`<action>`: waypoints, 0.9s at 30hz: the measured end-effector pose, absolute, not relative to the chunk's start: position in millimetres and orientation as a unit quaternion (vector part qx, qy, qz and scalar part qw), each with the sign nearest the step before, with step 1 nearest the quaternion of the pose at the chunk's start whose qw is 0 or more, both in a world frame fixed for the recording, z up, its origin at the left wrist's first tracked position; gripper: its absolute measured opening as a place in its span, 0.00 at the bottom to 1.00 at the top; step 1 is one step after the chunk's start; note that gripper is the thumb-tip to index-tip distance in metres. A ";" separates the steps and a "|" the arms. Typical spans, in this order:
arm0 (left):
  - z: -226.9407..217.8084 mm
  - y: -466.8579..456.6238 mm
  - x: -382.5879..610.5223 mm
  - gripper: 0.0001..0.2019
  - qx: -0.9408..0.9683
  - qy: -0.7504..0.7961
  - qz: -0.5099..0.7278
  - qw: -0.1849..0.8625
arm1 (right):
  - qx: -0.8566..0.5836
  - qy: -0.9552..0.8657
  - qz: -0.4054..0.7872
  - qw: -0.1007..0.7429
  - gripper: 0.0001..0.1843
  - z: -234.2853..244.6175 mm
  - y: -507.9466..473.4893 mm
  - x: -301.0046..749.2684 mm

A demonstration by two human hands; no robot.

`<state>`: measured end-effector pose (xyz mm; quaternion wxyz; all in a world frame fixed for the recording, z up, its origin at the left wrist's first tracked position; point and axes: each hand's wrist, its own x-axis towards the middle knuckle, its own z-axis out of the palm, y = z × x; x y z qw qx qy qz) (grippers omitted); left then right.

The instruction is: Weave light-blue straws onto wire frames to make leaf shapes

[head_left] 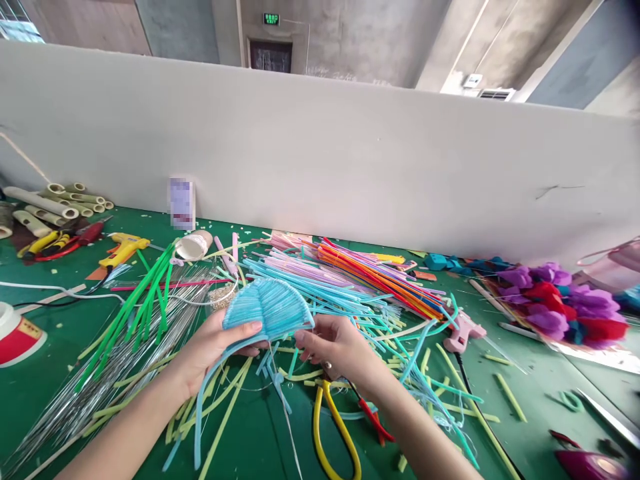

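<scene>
My left hand (220,343) grips a light-blue fan-shaped piece made of pipe cleaners (273,307), its thumb lying across the lower left part. The piece has a ribbed surface, a raised centre line and a curved upper rim. From its lower left a long blue pipe cleaner (199,413) hangs down, and a thin pale strand (290,427) drops below the middle. At the right corner of the piece my right hand (335,343) is closed, thumb and fingertips pinched at the edge. Yellow-handled pliers or scissors (345,443) lie beneath the right wrist, their head hidden.
Bundles of blue (310,283) and orange pipe cleaners (380,280) lie behind the hands. Green pipe cleaners (150,300) and thin wires (100,387) spread left. A yellow glue gun (123,250), a pink glue gun (463,330), purple flowers (593,300) and a white partition (320,160) surround them.
</scene>
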<state>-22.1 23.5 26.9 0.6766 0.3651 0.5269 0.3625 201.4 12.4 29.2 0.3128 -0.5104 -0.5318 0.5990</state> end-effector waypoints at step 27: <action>17.0 23.3 -19.4 0.28 0.398 0.531 0.368 0.651 | -0.574 -0.552 0.531 0.291 0.29 24.3 16.5 204.8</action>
